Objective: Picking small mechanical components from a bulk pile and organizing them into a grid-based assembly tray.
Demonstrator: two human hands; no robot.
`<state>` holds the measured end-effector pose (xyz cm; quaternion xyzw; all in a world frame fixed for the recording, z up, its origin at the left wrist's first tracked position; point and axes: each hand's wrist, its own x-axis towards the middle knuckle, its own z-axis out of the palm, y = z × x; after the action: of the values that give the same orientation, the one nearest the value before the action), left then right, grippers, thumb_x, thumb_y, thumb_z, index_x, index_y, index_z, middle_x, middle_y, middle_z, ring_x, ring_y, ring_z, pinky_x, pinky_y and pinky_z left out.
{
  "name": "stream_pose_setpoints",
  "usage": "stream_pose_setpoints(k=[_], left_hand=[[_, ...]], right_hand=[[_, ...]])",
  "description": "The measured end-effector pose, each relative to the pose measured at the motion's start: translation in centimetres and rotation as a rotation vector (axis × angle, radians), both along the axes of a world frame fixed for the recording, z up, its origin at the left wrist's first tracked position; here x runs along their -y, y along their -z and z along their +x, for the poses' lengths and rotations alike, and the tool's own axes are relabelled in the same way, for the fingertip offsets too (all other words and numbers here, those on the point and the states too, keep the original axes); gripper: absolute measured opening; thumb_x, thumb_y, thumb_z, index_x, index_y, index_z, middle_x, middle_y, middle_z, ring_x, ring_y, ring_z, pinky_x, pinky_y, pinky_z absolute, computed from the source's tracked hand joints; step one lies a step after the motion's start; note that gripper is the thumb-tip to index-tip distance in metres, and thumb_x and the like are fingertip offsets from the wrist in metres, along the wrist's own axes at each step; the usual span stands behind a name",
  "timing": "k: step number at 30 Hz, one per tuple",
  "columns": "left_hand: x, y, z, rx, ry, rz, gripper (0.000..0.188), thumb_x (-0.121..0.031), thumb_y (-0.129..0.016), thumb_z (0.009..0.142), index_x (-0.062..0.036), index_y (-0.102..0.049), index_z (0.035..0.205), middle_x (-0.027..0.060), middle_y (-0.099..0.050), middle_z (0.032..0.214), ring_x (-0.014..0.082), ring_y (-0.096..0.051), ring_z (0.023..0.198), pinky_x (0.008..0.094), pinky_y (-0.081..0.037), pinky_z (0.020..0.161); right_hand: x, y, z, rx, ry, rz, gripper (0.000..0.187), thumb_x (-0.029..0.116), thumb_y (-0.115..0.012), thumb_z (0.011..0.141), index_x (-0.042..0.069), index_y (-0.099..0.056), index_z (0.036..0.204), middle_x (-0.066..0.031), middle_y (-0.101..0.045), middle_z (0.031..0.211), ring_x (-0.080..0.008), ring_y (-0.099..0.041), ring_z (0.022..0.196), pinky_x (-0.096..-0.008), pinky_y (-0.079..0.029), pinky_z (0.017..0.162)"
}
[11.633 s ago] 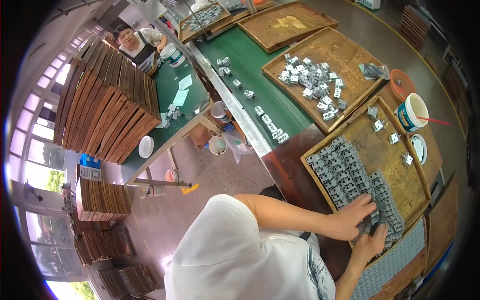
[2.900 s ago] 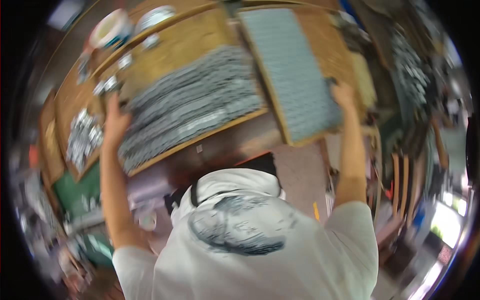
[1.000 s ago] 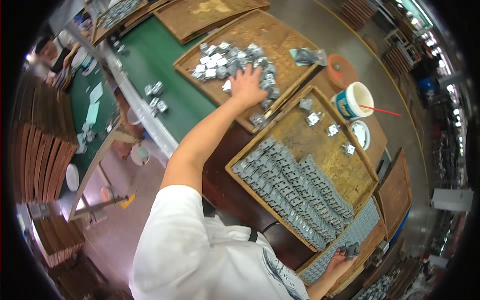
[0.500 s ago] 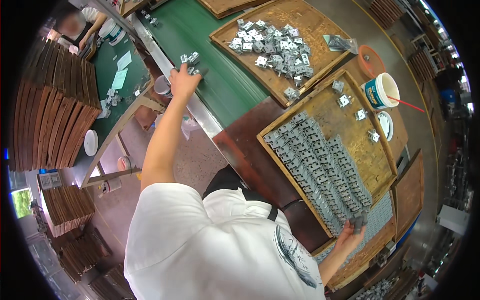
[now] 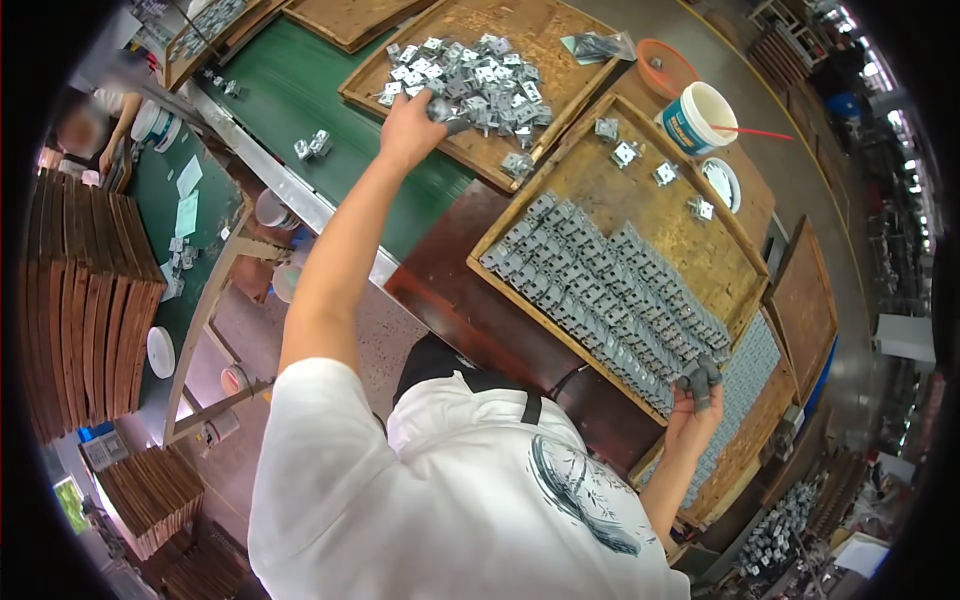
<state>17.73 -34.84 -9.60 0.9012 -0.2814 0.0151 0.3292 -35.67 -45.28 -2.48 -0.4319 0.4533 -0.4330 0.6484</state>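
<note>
My left hand [image 5: 412,118] reaches far out over a wooden tray [image 5: 560,75] that holds a loose pile of small metal parts [image 5: 470,75]. Its fingers are curled on a part at the near side of the pile. My right hand [image 5: 694,398], with grey covers on the fingertips, is pinched on a metal part at the near corner of a second wooden tray [image 5: 690,245]. That tray carries tight rows of the same parts [image 5: 600,290].
A green conveyor belt [image 5: 290,90] with small clusters of parts runs at the left. Beside the trays stand a white tub [image 5: 692,115], an orange dish [image 5: 665,65] and a white plate [image 5: 722,182]. Stacks of wooden trays [image 5: 85,300] and another person [image 5: 85,130] are at far left.
My left hand has swung from the green belt back to the loose pile in the far tray. My right hand has stayed at the near corner of the filled tray.
</note>
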Motion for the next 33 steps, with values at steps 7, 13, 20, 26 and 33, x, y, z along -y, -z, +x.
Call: stream_pose_setpoints(k=[7,13,20,26,33], left_hand=[[0.7,1.8,0.6,-0.094,-0.004,0.067,0.042,-0.019,-0.064,0.074,-0.0142,-0.064,0.116,0.0196,-0.060,0.102,0.0392,-0.059,0.100,0.0426,-0.048,0.087],[0.5,6.1,2.1,-0.109,-0.151,-0.167,0.035,-0.021,-0.064,0.075,-0.0081,-0.062,0.108,0.0220,-0.065,0.101,0.0402,-0.059,0.100,0.0456,-0.047,0.086],[1.3,3.0,-0.1,0.143,-0.257,-0.129,0.027,-0.022,-0.069,0.077,-0.0094,-0.063,0.100,0.0102,-0.061,0.096,0.0322,-0.062,0.089,0.0420,-0.049,0.075],[0.4,-1.1,-3.5,0.006,-0.007,-0.496,0.027,-0.002,-0.072,0.075,-0.0034,-0.057,0.098,0.0070,-0.060,0.091,0.0182,-0.060,0.078,0.0304,-0.049,0.071],[1.2,-6.1,-13.4,-0.684,0.235,-1.068,0.027,0.005,-0.062,0.087,-0.0007,-0.053,0.112,0.0069,-0.061,0.102,0.0171,-0.064,0.094,0.0328,-0.055,0.080]], right_hand=[[-1.1,1.5,-2.5,-0.013,0.016,-0.073,0.026,0.001,-0.063,0.090,-0.002,-0.060,0.115,-0.0080,-0.064,0.103,-0.0153,-0.062,0.085,-0.0279,-0.052,0.069],[-1.1,1.2,0.6,0.018,-0.078,-0.015,0.025,0.000,-0.063,0.089,-0.001,-0.060,0.115,-0.0073,-0.065,0.104,-0.0152,-0.063,0.087,-0.0277,-0.052,0.070],[-2.4,0.8,1.0,-0.058,-0.058,-0.095,0.025,0.000,-0.063,0.089,-0.003,-0.061,0.114,-0.0069,-0.064,0.103,-0.0145,-0.061,0.082,-0.0290,-0.052,0.068],[-2.7,0.8,0.3,-0.025,-0.009,-0.031,0.025,0.001,-0.062,0.089,-0.003,-0.061,0.114,-0.0064,-0.064,0.101,-0.0137,-0.060,0.084,-0.0278,-0.051,0.071],[-3.7,-0.6,3.2,-0.090,-0.126,-0.076,0.026,-0.001,-0.061,0.089,-0.003,-0.061,0.114,-0.0072,-0.063,0.101,-0.0141,-0.060,0.087,-0.0282,-0.051,0.071]])
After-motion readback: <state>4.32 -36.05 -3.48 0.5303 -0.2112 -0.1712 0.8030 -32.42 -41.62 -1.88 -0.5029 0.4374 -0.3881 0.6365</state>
